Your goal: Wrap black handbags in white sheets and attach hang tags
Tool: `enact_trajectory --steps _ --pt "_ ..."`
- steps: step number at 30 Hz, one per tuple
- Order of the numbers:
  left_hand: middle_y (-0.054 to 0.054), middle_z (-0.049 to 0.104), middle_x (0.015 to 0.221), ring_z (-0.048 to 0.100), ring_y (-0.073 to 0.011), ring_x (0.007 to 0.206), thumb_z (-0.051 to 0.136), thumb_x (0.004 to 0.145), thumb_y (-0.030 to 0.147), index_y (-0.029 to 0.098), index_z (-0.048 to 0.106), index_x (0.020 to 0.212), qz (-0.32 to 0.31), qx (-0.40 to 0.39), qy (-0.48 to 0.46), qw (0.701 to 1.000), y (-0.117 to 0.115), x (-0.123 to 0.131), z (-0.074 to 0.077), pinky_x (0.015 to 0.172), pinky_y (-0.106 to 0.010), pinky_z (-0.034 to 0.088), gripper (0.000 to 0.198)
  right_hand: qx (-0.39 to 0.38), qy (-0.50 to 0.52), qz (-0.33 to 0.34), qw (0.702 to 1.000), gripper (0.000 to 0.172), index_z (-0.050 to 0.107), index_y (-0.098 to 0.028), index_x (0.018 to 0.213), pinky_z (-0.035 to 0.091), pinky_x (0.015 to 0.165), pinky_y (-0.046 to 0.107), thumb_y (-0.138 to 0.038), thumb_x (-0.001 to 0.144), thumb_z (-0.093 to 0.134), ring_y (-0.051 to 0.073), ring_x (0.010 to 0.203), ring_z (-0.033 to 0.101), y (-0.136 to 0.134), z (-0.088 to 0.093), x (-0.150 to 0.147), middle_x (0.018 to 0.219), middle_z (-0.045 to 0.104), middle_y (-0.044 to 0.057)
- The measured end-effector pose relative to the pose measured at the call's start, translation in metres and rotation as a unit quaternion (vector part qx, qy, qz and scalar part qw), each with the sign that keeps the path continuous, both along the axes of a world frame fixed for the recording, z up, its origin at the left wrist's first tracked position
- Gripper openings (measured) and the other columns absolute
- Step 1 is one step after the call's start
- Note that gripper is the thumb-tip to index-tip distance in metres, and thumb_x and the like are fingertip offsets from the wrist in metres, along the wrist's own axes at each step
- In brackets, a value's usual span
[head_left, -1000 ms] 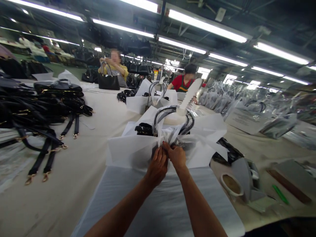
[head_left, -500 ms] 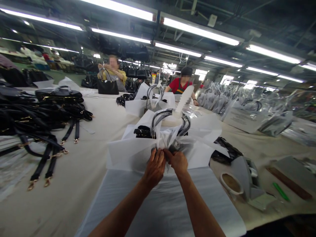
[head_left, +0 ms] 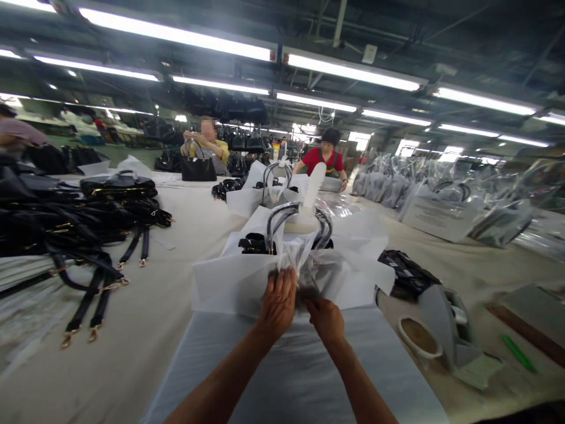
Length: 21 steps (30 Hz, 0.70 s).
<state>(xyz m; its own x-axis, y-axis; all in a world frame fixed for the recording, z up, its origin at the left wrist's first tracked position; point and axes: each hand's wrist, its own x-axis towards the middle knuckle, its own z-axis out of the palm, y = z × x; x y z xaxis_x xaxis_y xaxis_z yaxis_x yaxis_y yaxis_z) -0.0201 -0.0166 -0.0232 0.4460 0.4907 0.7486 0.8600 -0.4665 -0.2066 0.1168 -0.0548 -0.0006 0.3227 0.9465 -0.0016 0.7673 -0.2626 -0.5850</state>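
Observation:
A dark handbag (head_left: 253,243) with upright, film-wrapped handles (head_left: 289,213) stands in front of me. White tissue paper (head_left: 229,282) spreads around it and covers much of its front. My left hand (head_left: 279,303) lies against the bag's front, fingers stretched out on the thin wrapping. Just to its right, my right hand (head_left: 325,318) is closed, thumb and fingers pinched low on the front; what they grip is hidden. A dark patch shows through the wrapping above the right fingertips. Between the handles rises a white toothed strip (head_left: 314,185).
Black straps with gold clasps (head_left: 95,288) are heaped at left. On the right are a round tub (head_left: 419,335), a green cutter-like tool (head_left: 518,353) and plastic-wrapped bags (head_left: 436,215). Across the table, one person in red (head_left: 324,159) leans over; another holds a black bag (head_left: 198,168).
My right hand has moved down and to the right, away from my left hand. The left hand stays against the bag's front, its fingers flatter. The view has shifted slightly.

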Motion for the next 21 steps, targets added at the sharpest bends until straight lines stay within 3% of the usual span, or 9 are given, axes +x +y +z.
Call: enact_trajectory --steps 6,10,13,17,19,21 --pt "-0.021 0.06 0.113 0.05 -0.0292 0.112 0.044 0.081 0.014 -0.004 0.048 0.125 0.025 -0.031 0.002 0.999 0.003 0.007 0.004 0.095 -0.045 0.039 0.048 0.071 -0.041 0.012 0.997 0.04 0.057 -0.025 0.055 0.03 0.049 0.024 -0.048 0.086 0.047 0.017 0.053 0.061 -0.009 -0.015 -0.006 0.051 0.063 0.001" --pt "-0.019 0.06 0.115 0.046 -0.0304 0.119 0.042 0.083 0.014 0.001 0.058 0.114 -0.053 -0.004 0.046 0.998 -0.01 -0.008 0.009 0.101 -0.047 0.034 0.037 0.111 -0.05 0.035 0.992 0.04 0.057 -0.023 0.056 0.027 0.05 0.026 -0.046 0.087 0.048 0.017 0.053 0.06 -0.015 -0.02 -0.009 0.055 0.065 0.004" --pt "-0.015 0.061 0.113 0.043 -0.0296 0.123 0.043 0.086 0.015 0.008 0.06 0.11 -0.124 0.037 0.02 0.991 -0.028 -0.024 0.034 0.104 -0.047 0.033 0.03 0.146 -0.021 0.049 0.988 0.042 0.056 -0.022 0.056 0.027 0.05 0.026 -0.047 0.088 0.046 0.015 0.048 0.057 -0.024 -0.028 -0.005 0.052 0.063 0.004" --pt "-0.018 0.06 0.111 0.048 -0.0327 0.117 0.053 0.087 0.02 0.009 0.054 0.117 -0.089 0.093 -0.053 0.99 -0.037 -0.041 0.072 0.097 -0.049 0.04 0.032 0.164 0.032 0.047 0.985 0.047 0.054 -0.021 0.054 0.03 0.049 0.024 -0.05 0.089 0.042 0.013 0.045 0.053 -0.036 -0.042 0.011 0.049 0.06 0.003" --pt "-0.018 0.061 0.107 0.053 -0.0316 0.11 0.054 0.086 0.02 0.009 0.053 0.119 -0.095 0.109 -0.064 0.987 -0.035 -0.041 0.07 0.092 -0.046 0.043 0.035 0.165 0.052 0.019 0.985 0.047 0.055 -0.02 0.056 0.033 0.05 0.022 -0.05 0.09 0.041 0.013 0.047 0.054 -0.04 -0.046 0.028 0.051 0.061 0.003" --pt "-0.015 0.064 0.102 0.058 -0.0274 0.102 0.052 0.087 0.016 0.01 0.053 0.12 -0.147 0.097 -0.048 0.983 -0.036 -0.035 0.045 0.089 -0.04 0.046 0.034 0.152 0.05 -0.034 0.987 0.044 0.059 -0.02 0.063 0.037 0.053 0.02 -0.048 0.091 0.041 0.013 0.051 0.057 -0.041 -0.046 0.052 0.055 0.063 0.003"
